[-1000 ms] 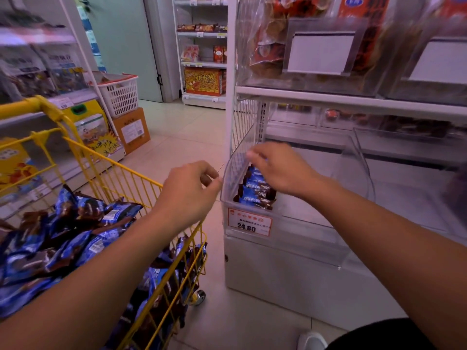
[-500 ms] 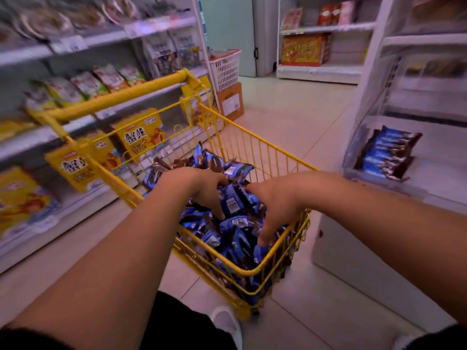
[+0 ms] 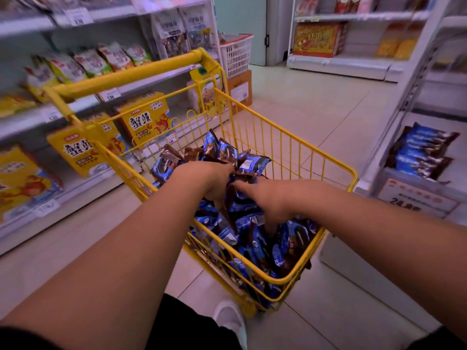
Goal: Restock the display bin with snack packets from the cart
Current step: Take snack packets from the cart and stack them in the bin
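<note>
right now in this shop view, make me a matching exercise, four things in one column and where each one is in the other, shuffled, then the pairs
Things
1. left hand
2. stacked blue packets
3. white basket
4. price tag

Places
A. on the front of the display bin
B. on a cardboard box at the end of the aisle
C. in the yellow cart, gripping snack packets
D. inside the display bin, at the right

Pairs: 1-C, 2-D, 3-B, 4-A
</note>
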### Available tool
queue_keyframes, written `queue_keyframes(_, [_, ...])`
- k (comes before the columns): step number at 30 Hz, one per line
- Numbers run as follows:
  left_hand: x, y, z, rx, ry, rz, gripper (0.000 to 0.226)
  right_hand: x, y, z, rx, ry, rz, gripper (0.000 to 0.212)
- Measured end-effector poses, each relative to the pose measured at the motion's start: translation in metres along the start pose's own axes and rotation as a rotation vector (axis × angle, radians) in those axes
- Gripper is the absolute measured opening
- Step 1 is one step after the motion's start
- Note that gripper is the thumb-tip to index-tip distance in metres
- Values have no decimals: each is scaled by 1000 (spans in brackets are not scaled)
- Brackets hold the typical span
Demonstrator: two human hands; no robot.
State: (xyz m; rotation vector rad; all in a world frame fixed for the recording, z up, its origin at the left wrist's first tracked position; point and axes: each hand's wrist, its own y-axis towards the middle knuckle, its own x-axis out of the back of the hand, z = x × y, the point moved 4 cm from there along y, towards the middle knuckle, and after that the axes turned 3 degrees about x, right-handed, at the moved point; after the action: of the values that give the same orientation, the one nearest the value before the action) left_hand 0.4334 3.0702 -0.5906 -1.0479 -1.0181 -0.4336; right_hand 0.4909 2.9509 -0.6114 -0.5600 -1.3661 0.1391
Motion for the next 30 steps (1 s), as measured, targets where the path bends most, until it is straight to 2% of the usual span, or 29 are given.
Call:
queue_keyframes(2, [0, 1, -1, -25, -3, -5, 99, 2, -1, 2, 41, -17, -99, 118])
queue_keyframes(5, [-1, 2, 0, -34, -55, -9, 82, 12, -6, 3, 120, 13, -234, 77])
queue_keyframes(7, [0, 2, 1, -48, -88, -23, 71, 20, -10, 1, 141, 14, -248, 54])
queue_keyframes(9, [1, 2, 2, -63, -104, -45, 63, 24, -14, -4, 146, 58, -206, 40])
queue_keyframes(12, [0, 1, 1, -90, -149, -36, 62, 29, -23, -21, 135, 244, -148, 35])
queue_keyframes(16, [-4, 0, -3, -102, -137, 17, 77, 29, -40, -42, 86, 433, -78, 36])
queue_keyframes(18, [-5, 0, -6, -109, -119, 22, 77, 23, -43, -41, 95, 369, -73, 43])
queue_keyframes(21, [-4, -3, -7, -73, -49, 39, 81, 6, -39, -28, 117, 216, -47, 65])
queue_keyframes(23, [0, -7, -4, -49, -46, 47, 68, -4, -33, -18, 113, 107, -76, 68])
queue_keyframes(26, [8, -11, 3, -57, -109, 29, 45, 3, -30, -11, 129, 28, -208, 47])
queue_keyframes(28, [11, -15, 9, -47, -227, 21, 50, 15, -34, -13, 186, 99, -269, 25])
queue_keyframes(30, [9, -18, 13, -38, -352, 36, 66, 25, -40, -17, 227, 164, -300, 8])
